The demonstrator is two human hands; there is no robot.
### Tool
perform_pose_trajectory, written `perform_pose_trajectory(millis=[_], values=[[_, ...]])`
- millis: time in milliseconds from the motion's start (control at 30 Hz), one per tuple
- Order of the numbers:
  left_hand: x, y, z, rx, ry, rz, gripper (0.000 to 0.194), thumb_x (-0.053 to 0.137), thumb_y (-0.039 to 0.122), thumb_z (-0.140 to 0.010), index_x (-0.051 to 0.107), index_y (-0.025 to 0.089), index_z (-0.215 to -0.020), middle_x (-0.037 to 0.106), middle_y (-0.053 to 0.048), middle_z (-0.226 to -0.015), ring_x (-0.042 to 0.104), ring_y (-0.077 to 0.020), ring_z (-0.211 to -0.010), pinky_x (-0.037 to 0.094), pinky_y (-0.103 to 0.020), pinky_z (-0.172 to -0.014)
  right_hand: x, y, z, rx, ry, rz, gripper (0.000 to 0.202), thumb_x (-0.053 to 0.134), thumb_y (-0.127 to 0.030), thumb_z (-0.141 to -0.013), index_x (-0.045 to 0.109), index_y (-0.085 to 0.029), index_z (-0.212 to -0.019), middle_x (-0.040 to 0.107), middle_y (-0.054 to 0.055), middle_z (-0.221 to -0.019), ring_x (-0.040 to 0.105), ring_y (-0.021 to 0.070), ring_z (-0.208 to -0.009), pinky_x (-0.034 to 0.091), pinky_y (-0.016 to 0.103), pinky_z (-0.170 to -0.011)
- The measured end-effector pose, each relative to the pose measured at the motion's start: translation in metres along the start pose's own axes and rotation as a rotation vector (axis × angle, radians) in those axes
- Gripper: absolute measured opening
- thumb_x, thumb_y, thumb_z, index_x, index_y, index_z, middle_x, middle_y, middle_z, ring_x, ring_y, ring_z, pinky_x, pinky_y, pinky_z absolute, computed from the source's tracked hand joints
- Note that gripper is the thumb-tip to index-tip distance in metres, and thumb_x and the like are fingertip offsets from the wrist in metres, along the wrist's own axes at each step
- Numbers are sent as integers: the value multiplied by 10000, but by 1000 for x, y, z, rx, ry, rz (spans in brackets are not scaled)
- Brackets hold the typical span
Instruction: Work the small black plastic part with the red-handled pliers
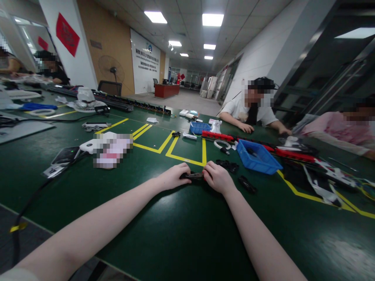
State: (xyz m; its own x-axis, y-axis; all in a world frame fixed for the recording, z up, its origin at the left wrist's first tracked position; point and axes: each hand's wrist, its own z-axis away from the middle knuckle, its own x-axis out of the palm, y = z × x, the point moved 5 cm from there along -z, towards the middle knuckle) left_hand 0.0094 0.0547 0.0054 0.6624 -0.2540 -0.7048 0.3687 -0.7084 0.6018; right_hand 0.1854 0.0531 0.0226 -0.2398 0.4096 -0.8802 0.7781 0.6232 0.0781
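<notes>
Just above the green table, my right hand [217,177] is closed around what look like pliers [195,176], whose grey metal jaws point left. A speck of red shows by the fingers, but most of the handles are hidden. My left hand [175,176] pinches a small black piece [184,176] at the tip of the jaws. Its kind is too small to make out. Beyond my right hand lies a bundle of black cables [227,166], and a second black cable bundle [247,184] rests to its right.
Yellow tape [187,159] marks the green table [164,234]. A blue bin [258,158] and red strips [218,136] lie to the right. On the left are a white device [98,143] and a black cable [32,201]. A co-worker [254,105] sits across the table.
</notes>
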Motion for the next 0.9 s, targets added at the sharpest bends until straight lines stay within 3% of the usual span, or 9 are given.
perform_pose_trajectory(millis=[367,900], values=[[1,-1,0,-59,-31,-68,126,577,287,-896,542,168,-876,568,-34,-947,544,-170,-842,422,-279,-731,4,4,1,25,-15,17,339,350,-295,-970,593,-170,-769,592,63,-775,529,161,-726,379,287,-683],[1,0,0,20,-35,-187,154,649,285,-851,543,173,-841,597,-39,-915,535,-201,-889,405,-303,-751,6,1,0,4,-50,27,329,371,-305,-963,605,-173,-774,612,65,-779,527,164,-727,358,296,-681]])
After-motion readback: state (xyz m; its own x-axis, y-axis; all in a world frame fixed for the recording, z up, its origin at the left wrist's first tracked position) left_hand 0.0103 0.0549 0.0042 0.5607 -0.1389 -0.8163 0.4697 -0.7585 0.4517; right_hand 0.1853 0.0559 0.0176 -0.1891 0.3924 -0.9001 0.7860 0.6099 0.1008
